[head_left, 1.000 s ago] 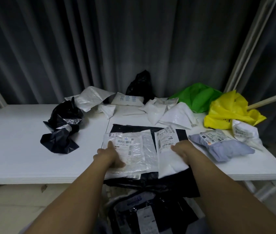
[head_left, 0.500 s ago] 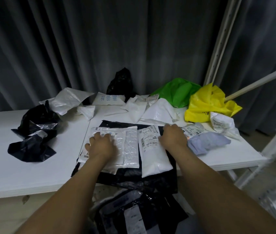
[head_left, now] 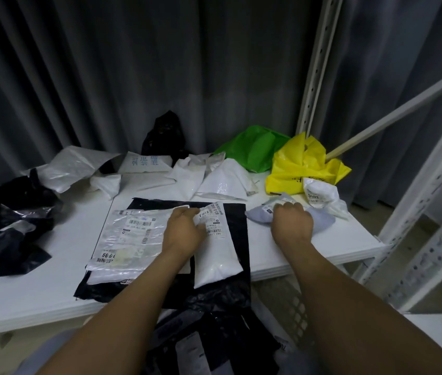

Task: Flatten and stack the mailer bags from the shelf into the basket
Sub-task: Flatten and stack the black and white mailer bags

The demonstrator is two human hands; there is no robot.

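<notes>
The grey mailer (head_left: 322, 223), grasped in the right hand (head_left: 291, 221), was judged best drawn onto the flattened pile (head_left: 133, 239) beneath the left hand (head_left: 184, 226), whose grip could not be told, then pressed flat.

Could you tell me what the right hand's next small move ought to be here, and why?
Probably draw the grey mailer leftward onto the black mailer to flatten it. The right hand grips it, crumpled, beside that mailer, where the left hand rests on the white mailer.
</notes>
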